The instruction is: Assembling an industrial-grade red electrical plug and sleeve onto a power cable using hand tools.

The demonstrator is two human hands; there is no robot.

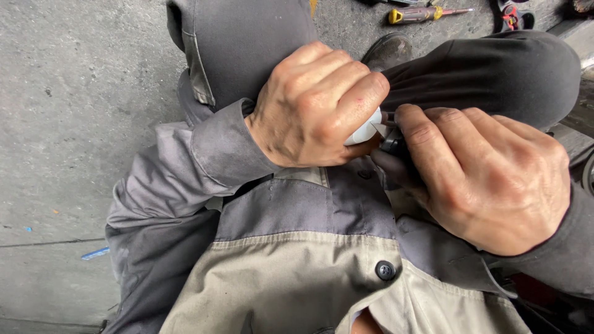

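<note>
1. Left hand (315,105) first: my fingers are curled tight into a near fist, pressed together around a small white piece (365,131) of which only a rounded edge peeks out past my index finger.
2. My right hand (489,179), at four o'clock from the left one, is bent in with thumb and forefinger pinching a small dark part (392,143); its tip meets the white piece right where my two hands touch.
3. Both pieces sit at the centre of the view, held in the air over my lap, above my grey and beige work jacket (297,247).
4. I judge the white piece to be light and stiff, probably smooth plastic and a bit slippery, so wrapping it in the whole fist is the sound way to hold it.
5. Being narrow and small, the dark part suits a fingertip pinch near its end; I cannot tell what it is, since my fingers hide most of it.
6. Away at twelve to one o'clock, a yellow-handled screwdriver (421,13) lies on the concrete floor (80,111), with red-handled pliers (511,16) just beside it, both well apart from my hands.
</note>
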